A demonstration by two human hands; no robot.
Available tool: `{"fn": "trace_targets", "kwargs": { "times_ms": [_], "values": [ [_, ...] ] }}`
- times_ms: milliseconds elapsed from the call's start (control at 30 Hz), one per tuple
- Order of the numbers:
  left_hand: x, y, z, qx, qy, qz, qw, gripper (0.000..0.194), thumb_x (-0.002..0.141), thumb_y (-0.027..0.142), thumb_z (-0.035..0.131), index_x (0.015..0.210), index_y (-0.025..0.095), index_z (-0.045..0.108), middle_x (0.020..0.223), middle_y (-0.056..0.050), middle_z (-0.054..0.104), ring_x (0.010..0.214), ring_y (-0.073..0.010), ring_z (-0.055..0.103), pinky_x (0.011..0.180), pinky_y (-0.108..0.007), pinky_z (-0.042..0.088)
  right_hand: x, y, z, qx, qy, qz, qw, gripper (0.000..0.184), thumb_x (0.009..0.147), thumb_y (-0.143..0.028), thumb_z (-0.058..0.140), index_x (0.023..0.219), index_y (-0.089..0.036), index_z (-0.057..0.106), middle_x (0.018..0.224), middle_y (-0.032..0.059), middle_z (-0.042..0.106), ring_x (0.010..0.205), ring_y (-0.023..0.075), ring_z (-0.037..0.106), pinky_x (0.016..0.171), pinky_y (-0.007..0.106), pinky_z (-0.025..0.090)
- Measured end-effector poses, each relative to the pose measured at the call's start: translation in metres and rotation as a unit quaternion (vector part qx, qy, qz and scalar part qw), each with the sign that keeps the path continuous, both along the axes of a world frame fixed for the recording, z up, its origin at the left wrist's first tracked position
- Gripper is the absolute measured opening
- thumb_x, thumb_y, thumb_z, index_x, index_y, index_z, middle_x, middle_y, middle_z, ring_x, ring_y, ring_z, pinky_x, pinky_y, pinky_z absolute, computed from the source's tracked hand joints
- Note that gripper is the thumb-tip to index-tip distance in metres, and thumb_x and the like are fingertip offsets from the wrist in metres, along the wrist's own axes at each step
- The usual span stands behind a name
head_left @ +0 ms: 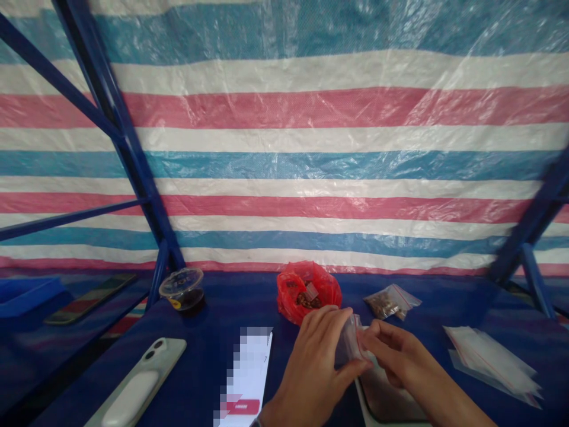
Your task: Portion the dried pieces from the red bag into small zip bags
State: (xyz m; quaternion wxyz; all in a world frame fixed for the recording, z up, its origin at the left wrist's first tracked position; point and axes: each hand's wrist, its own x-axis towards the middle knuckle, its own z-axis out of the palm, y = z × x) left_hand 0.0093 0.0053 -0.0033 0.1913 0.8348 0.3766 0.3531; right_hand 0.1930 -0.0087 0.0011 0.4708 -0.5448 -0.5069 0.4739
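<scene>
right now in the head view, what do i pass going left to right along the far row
blue plastic tray, dark smartphone, clear plastic cup with dark contents, red plastic bag, small zip bag of brown pieces

The one head-worn camera faces forward and tilts down — toward the striped tarpaulin (284, 166), seemingly quite near, above the blue tabletop (240, 302).

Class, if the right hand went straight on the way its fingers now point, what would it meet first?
The clear bag, held in the left hand; the right hand seems to touch it.
</scene>
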Motion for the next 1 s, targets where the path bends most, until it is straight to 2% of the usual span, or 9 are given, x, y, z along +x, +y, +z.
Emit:
{"fn": "trace_targets", "kwargs": {
  "times_ms": [167, 267, 433, 533, 633, 733, 800, 900, 1000],
  "values": [
    [-0.004, 0.002, -0.002, 0.001, -0.011, -0.003, 1.0, 0.065, 0.092, 0.033, 0.078, 0.151, 0.023, 0.051, 0.153, -0.013, 0.06, 0.143, -0.0321, 0.054, 0.12, -0.055, 0.045, -0.001, -0.005, 0.013, 0.051, -0.082, 0.002, 0.995, 0.05, 0.081, -0.069, 0.068, 0.066, -0.022, 0.062, 0.061, -0.0024, 0.055, 0.059, 0.0134, 0.049, 0.057, 0.026, 0.039],
    [-0.002, 0.0, 0.005, 0.013, 0.03, -0.024, 0.999, 0.066, 0.09, 0.03, 0.081, 0.148, 0.02, 0.053, 0.149, -0.014, 0.063, 0.14, -0.0325, 0.056, 0.118, -0.052, 0.047, -0.004, -0.007, 0.014, 0.034, -0.156, -0.008, 0.987, 0.036, 0.078, -0.059, 0.066, 0.074, -0.022, 0.065, 0.058, -0.0042, 0.053, 0.055, 0.0133, 0.045, 0.053, 0.026, 0.034],
    [0.003, -0.005, 0.017, 0.014, 0.077, -0.053, 0.996, 0.05, 0.087, 0.025, 0.083, 0.133, 0.019, 0.064, 0.134, -0.011, 0.072, 0.126, -0.0313, 0.064, 0.11, -0.047, 0.051, -0.004, -0.006, 0.009, 0.028, -0.182, -0.011, 0.983, 0.023, 0.073, -0.048, 0.061, 0.076, -0.025, 0.06, 0.056, -0.0064, 0.049, 0.051, 0.0132, 0.041, 0.049, 0.026, 0.03],
    [0.002, -0.003, 0.012, -0.014, 0.042, -0.023, 0.999, 0.042, 0.091, 0.026, 0.08, 0.13, 0.021, 0.066, 0.13, -0.009, 0.074, 0.123, -0.0313, 0.066, 0.108, -0.046, 0.05, 0.005, -0.002, 0.013, 0.065, -0.205, -0.033, 0.976, 0.02, 0.073, -0.045, 0.058, 0.072, -0.025, 0.058, 0.06, -0.0041, 0.056, 0.05, 0.0133, 0.044, 0.049, 0.026, 0.034],
    [-0.003, 0.003, 0.001, -0.072, -0.033, 0.052, 0.996, 0.031, 0.096, 0.025, 0.072, 0.126, 0.023, 0.068, 0.127, -0.009, 0.074, 0.12, -0.0304, 0.067, 0.105, -0.045, 0.051, 0.009, 0.015, 0.02, 0.129, -0.242, -0.036, 0.961, 0.02, 0.08, -0.042, 0.056, 0.077, -0.024, 0.063, 0.073, 0.0005, 0.068, 0.056, 0.0157, 0.055, 0.055, 0.027, 0.044],
    [-0.008, 0.011, -0.007, -0.11, -0.104, 0.118, 0.982, 0.024, 0.098, 0.026, 0.065, 0.122, 0.022, 0.067, 0.123, -0.009, 0.071, 0.117, -0.0288, 0.068, 0.103, -0.042, 0.051, -0.007, 0.048, 0.027, 0.144, -0.326, 0.008, 0.934, 0.024, 0.094, -0.033, 0.048, 0.094, -0.023, 0.07, 0.091, 0.0047, 0.078, 0.077, 0.0192, 0.07, 0.071, 0.028, 0.053],
    [-0.011, 0.017, -0.011, -0.127, -0.125, 0.157, 0.971, 0.022, 0.1, 0.027, 0.06, 0.12, 0.02, 0.066, 0.126, -0.012, 0.064, 0.115, -0.0282, 0.067, 0.102, -0.041, 0.051, -0.026, 0.075, 0.028, 0.122, -0.448, 0.054, 0.884, 0.028, 0.101, -0.029, 0.045, 0.111, -0.023, 0.071, 0.109, 0.0055, 0.08, 0.097, 0.0197, 0.075, 0.085, 0.028, 0.054],
    [-0.014, 0.024, -0.016, -0.167, -0.117, 0.213, 0.956, 0.021, 0.1, 0.027, 0.057, 0.114, 0.016, 0.067, 0.126, -0.015, 0.055, 0.108, -0.0281, 0.067, 0.1, -0.041, 0.052, -0.052, 0.11, 0.026, 0.104, -0.511, 0.07, 0.85, 0.024, 0.099, -0.032, 0.058, 0.112, -0.02, 0.074, 0.119, 0.0116, 0.08, 0.112, 0.0277, 0.074, 0.089, 0.033, 0.054],
    [-0.013, 0.028, -0.022, -0.188, -0.101, 0.238, 0.948, 0.019, 0.099, 0.027, 0.056, 0.107, 0.014, 0.068, 0.12, -0.016, 0.053, 0.104, -0.0288, 0.064, 0.101, -0.042, 0.05, -0.062, 0.128, 0.024, 0.098, -0.558, 0.087, 0.82, 0.02, 0.093, -0.027, 0.068, 0.108, -0.018, 0.077, 0.118, 0.0152, 0.08, 0.111, 0.032, 0.075, 0.088, 0.036, 0.055]
  ]
}}
